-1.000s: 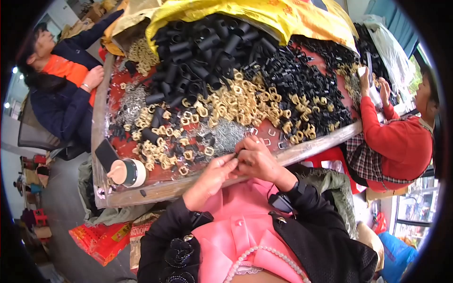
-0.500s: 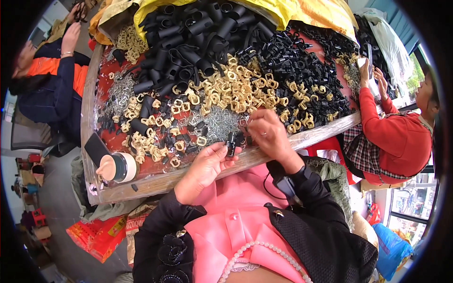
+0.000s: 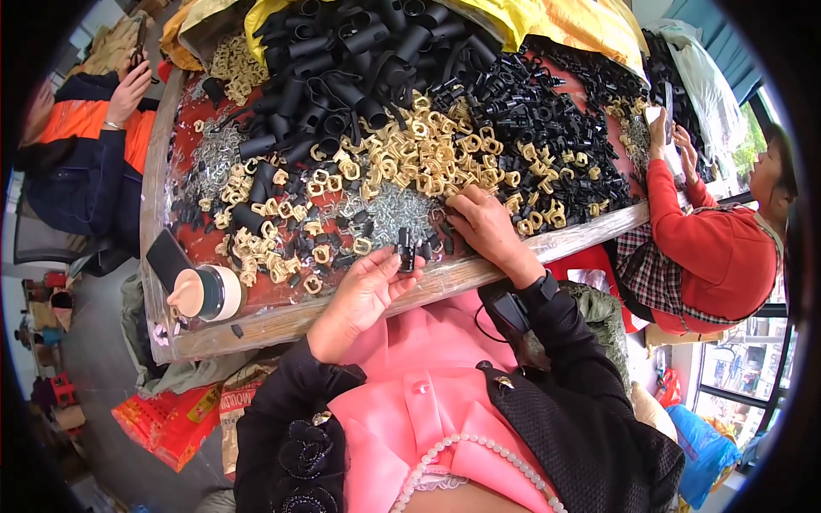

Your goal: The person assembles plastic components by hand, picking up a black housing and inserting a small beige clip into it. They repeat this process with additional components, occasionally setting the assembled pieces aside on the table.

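Note:
Near the table's front edge, my left hand [image 3: 369, 286] pinches a small black plastic fitting [image 3: 407, 252] between thumb and fingers, held upright. To its right my right hand [image 3: 489, 227] reaches down over the table, its fingers bent together beside a few small dark pieces. What its fingertips hold, if anything, is hidden. Between and beyond my hands lies a heap of small silver metal pieces [image 3: 385, 207]. Beige ring-shaped clips [image 3: 415, 158] are piled just behind it, and more of them [image 3: 256, 252] lie scattered to the left.
Black tubes [image 3: 325, 81] and small black fittings [image 3: 547, 124] fill the far side of the red table. A wooden rim [image 3: 449, 282] runs along the front. A phone [image 3: 171, 261] and a lidded jar [image 3: 220, 292] stand at left. People sit at both sides.
My right hand has come down from above the rim to the table beside the silver pieces. My left hand has shifted slightly left and still holds the black fitting.

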Demonstrator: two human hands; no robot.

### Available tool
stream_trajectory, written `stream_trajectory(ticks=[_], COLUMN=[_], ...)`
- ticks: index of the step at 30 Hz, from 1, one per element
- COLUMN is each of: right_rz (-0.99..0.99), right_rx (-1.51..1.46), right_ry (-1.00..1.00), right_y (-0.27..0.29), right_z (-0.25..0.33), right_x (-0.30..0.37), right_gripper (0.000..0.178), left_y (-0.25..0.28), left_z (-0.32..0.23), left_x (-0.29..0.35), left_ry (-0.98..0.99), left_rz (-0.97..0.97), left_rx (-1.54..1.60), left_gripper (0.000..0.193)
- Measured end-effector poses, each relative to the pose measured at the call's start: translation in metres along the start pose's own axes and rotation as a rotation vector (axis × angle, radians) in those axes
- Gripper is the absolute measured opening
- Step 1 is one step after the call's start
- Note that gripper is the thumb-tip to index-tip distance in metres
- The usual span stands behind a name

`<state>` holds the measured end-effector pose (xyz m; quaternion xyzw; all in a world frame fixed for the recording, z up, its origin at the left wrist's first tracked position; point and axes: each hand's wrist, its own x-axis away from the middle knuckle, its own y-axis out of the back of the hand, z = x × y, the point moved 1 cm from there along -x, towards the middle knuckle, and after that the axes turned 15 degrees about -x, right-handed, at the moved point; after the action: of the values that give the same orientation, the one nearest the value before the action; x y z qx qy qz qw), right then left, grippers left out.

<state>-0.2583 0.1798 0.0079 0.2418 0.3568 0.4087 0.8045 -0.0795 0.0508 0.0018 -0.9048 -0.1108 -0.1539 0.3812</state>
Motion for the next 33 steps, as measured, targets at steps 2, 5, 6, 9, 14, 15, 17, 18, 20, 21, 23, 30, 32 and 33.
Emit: stream_trajectory(ticks=[2, 5, 6, 9, 14, 15, 17, 18, 20, 21, 23, 30, 32, 33], right_rz=[0.026, 0.036, 0.040, 0.067, 0.082, 0.083, 0.074, 0.070, 0.048, 0.025, 0.005, -0.033, -0.005, 0.020], right_rx=[-0.024, 0.012, 0.028, 0.096, 0.185, 0.185, 0.189, 0.191, 0.175, 0.158, 0.140, -0.249, -0.258, -0.265], right_ry=[-0.018, 0.012, 0.026, -0.007, -0.003, -0.002, 0.004, 0.007, 0.017, 0.025, 0.035, 0.088, 0.077, 0.068], right_y=[-0.002, -0.004, -0.004, -0.008, -0.009, -0.009, -0.009, -0.008, -0.008, -0.008, -0.007, -0.008, -0.015, -0.019], right_z=[-0.001, -0.003, -0.003, -0.001, 0.000, 0.000, -0.001, -0.002, -0.003, -0.003, -0.001, 0.030, 0.040, 0.044], right_x=[0.000, 0.000, 0.001, 0.000, 0.000, 0.000, 0.001, 0.001, 0.002, 0.003, 0.002, 0.008, 0.008, 0.007], right_gripper=[0.014, 0.011, 0.010, 0.006, 0.004, 0.004, 0.005, 0.005, 0.005, 0.006, 0.007, 0.009, 0.009, 0.009], left_y=[0.000, 0.000, 0.000, -0.001, 0.000, 0.000, 0.000, -0.001, -0.001, -0.001, -0.002, -0.009, -0.009, -0.008], left_z=[0.001, 0.002, 0.002, 0.002, 0.003, 0.004, 0.004, 0.004, 0.004, 0.004, 0.004, 0.007, 0.008, 0.009], left_x=[-0.001, -0.002, -0.001, -0.001, -0.001, -0.001, -0.001, -0.001, 0.000, 0.000, 0.001, -0.009, -0.014, -0.015], left_ry=[-0.007, -0.021, -0.025, -0.031, -0.057, -0.065, -0.074, -0.079, -0.087, -0.089, -0.098, -0.157, -0.196, -0.194], left_rz=[0.003, 0.008, 0.003, -0.008, -0.004, -0.001, 0.003, 0.002, 0.000, -0.001, 0.001, -0.071, -0.065, -0.067], left_rx=[0.012, 0.033, 0.026, 0.011, -0.002, -0.003, -0.003, -0.006, -0.011, -0.010, -0.010, 0.071, 0.096, 0.098], left_gripper=[0.016, 0.015, 0.014, 0.013, 0.016, 0.017, 0.018, 0.018, 0.020, 0.020, 0.019, 0.018, 0.016, 0.016])
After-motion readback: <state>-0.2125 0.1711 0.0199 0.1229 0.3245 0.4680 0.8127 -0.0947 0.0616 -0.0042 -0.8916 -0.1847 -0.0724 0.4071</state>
